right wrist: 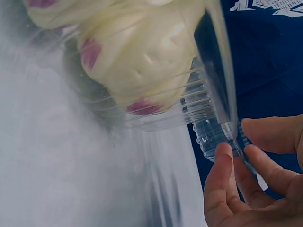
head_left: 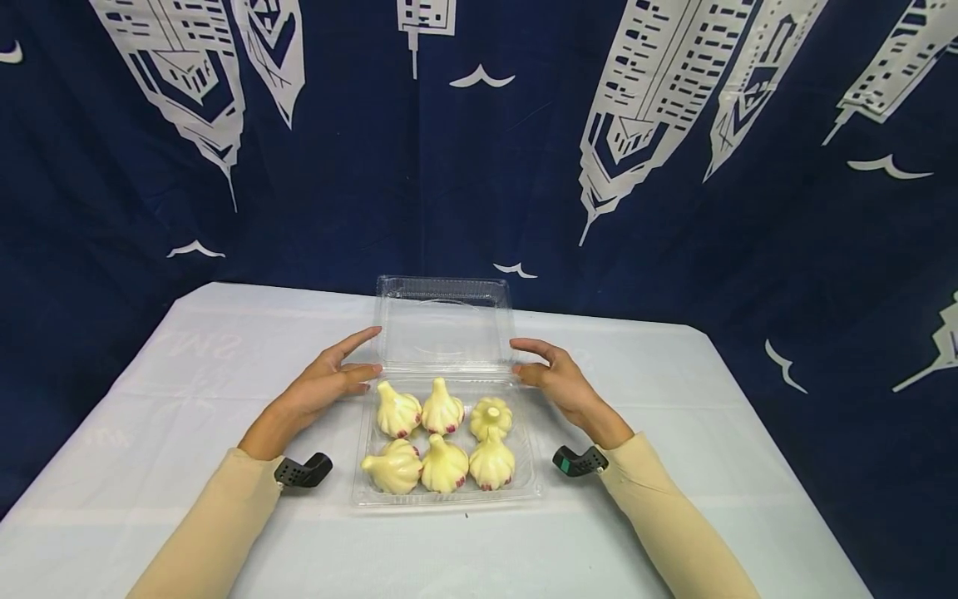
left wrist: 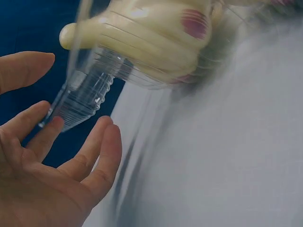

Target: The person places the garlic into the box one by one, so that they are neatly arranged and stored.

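A clear plastic clamshell box point(head_left: 449, 502) lies unfolded on the table, its lid point(head_left: 445, 333) tipped back behind the base. Several pale yellow garlic bulbs point(head_left: 445, 463) with purple marks fill the base in two rows. At the lid's left edge is my left hand point(head_left: 322, 383), fingers spread and fairly straight; in the left wrist view fingertips point(left wrist: 57, 122) meet the clear lid. My right hand point(head_left: 561, 383) mirrors it on the lid's right edge, its fingers point(right wrist: 220, 175) lightly bent beside the plastic. Whether either hand bears on the lid is hard to tell.
A white cloth covers the table point(head_left: 644, 532), whose far edge runs just behind the lid. Beyond hangs a dark blue curtain point(head_left: 479, 183) with white building prints. Each wrist wears a black strap mount point(head_left: 303, 472) near the box's sides.
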Motion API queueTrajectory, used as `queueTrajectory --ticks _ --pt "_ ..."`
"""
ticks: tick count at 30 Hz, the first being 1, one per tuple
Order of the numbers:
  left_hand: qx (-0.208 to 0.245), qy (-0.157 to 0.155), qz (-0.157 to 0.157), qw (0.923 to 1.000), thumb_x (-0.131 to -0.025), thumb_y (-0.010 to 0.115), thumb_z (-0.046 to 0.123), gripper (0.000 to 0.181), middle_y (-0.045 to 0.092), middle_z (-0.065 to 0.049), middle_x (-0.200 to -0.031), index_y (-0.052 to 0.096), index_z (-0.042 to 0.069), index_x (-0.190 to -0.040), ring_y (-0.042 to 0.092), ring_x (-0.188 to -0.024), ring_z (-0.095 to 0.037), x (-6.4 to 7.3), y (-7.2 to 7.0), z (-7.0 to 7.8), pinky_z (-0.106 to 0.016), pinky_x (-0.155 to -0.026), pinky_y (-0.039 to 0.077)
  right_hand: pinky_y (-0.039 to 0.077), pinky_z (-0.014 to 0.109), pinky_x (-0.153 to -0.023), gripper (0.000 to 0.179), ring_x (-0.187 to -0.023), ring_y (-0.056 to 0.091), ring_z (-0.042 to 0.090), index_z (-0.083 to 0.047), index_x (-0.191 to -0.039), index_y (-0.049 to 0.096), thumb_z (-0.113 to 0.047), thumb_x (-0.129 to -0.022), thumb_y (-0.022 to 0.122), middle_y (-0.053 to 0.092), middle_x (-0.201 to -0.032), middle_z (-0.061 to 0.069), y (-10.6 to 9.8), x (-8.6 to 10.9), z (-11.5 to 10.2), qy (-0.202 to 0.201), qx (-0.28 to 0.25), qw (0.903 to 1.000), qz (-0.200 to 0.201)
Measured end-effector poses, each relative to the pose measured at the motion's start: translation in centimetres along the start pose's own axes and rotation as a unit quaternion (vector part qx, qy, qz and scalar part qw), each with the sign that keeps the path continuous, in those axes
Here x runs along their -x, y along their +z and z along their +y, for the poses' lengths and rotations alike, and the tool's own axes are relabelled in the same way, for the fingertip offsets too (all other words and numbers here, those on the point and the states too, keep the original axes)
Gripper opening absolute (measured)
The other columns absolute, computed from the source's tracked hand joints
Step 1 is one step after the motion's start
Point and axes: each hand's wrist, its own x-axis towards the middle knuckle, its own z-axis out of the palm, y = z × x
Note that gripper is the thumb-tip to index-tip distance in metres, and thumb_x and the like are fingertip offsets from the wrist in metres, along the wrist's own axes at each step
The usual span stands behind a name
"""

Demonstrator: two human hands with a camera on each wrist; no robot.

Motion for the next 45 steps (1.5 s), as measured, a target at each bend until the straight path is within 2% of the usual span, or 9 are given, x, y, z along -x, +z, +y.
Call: queueTrajectory --ticks 3,5,12,20,27,30,34,39,45 --pt "-0.001 0.016 0.007 0.9998 -0.098 0.063 0.011 0.077 0.020 -0.009 -0.167 0.022 0.026 -0.161 0.043 -0.140 -0.039 0.1 0.0 0.6 -0.058 -0.111 0.039 0.054 0.022 -0.085 0.052 -0.095 0.063 0.002 -0.002 -0.146 0.047 -0.003 -0.096 0.062 0.042 -0.153 0.017 -0.1 0.2 -0.3 -0.012 -0.009 0.9999 0.007" --pt "0.000 0.027 0.008 0.9996 -0.098 0.062 0.009 0.080 0.016 -0.004 -0.169 0.018 0.027 -0.162 0.043 -0.140 -0.040 0.2 0.0 0.8 -0.059 -0.111 0.039 0.054 0.023 -0.084 0.053 -0.095 0.063 0.002 -0.002 -0.147 0.044 -0.004 -0.097 0.061 0.043 -0.152 0.018 -0.2 0.3 -0.6 -0.018 -0.016 0.9996 0.012" --pt "-0.006 0.048 0.006 0.9988 -0.099 0.063 0.014 0.083 0.019 -0.001 -0.168 0.012 0.022 -0.163 0.040 -0.142 -0.042 0.8 0.0 1.1 -0.060 -0.110 0.039 0.052 0.026 -0.087 0.058 -0.104 0.061 0.005 -0.008 -0.154 0.033 -0.009 -0.101 0.056 0.045 -0.151 0.018 -0.5 0.9 -1.4 -0.026 -0.010 0.9995 0.013" --pt "-0.022 0.078 0.001 0.9967 -0.100 0.062 0.018 0.078 0.021 -0.003 -0.167 0.016 0.026 -0.162 0.037 -0.142 -0.043 2.3 0.0 2.1 -0.062 -0.112 0.035 0.047 0.037 -0.098 0.051 -0.118 0.053 0.021 -0.014 -0.155 0.035 -0.023 -0.107 0.048 0.045 -0.150 0.015 -1.3 1.9 -2.5 -0.032 0.021 0.9991 -0.018" --pt "-0.057 0.071 0.022 0.9956 -0.100 0.064 0.026 0.068 0.032 -0.003 -0.160 0.030 0.031 -0.158 0.041 -0.138 -0.037 3.9 0.2 2.9 -0.057 -0.107 0.037 0.047 0.036 -0.099 0.047 -0.118 0.051 0.025 -0.014 -0.152 0.040 -0.028 -0.108 0.047 0.043 -0.147 0.014 -1.6 3.4 -3.2 -0.037 0.027 0.9989 -0.008" --pt "-0.074 0.077 0.034 0.9937 -0.101 0.062 0.026 0.060 0.041 -0.012 -0.148 0.037 0.026 -0.155 0.049 -0.129 -0.037 4.6 0.5 3.2 -0.055 -0.103 0.043 0.049 0.031 -0.096 0.046 -0.113 0.053 0.022 -0.012 -0.149 0.042 -0.032 -0.108 0.047 0.049 -0.136 0.011 -1.7 4.1 -3.4 -0.044 0.020 0.9988 -0.001" --pt "-0.077 0.100 0.036 0.9913 -0.103 0.058 0.024 0.050 0.051 -0.018 -0.129 0.042 0.014 -0.150 0.058 -0.116 -0.030 5.5 0.8 3.5 -0.042 -0.097 0.052 0.051 0.026 -0.091 0.047 -0.107 0.058 0.018 -0.007 -0.145 0.044 -0.035 -0.107 0.047 0.055 -0.123 0.005 -1.5 5.4 -3.9 -0.059 -0.003 0.9982 -0.001" --pt "-0.046 0.127 0.037 0.9902 -0.106 0.052 0.025 0.045 0.059 -0.007 -0.117 0.044 0.001 -0.144 0.062 -0.104 -0.014 6.6 1.2 4.0 -0.027 -0.089 0.056 0.052 0.024 -0.089 0.046 -0.105 0.060 0.016 -0.003 -0.139 0.046 -0.037 -0.108 0.046 0.059 -0.119 0.000 -1.5 7.1 -4.5 -0.081 -0.026 0.9963 -0.010" --pt "-0.014 0.143 0.057 0.9880 -0.109 0.043 0.033 0.043 0.062 -0.002 -0.112 0.051 -0.003 -0.131 0.063 -0.100 -0.015 8.1 2.0 4.9 -0.027 -0.086 0.057 0.053 0.023 -0.087 0.037 -0.102 0.061 0.014 -0.005 -0.130 0.051 -0.034 -0.109 0.042 0.062 -0.114 0.000 -1.6 9.1 -4.7 -0.090 -0.048 0.9944 -0.029"
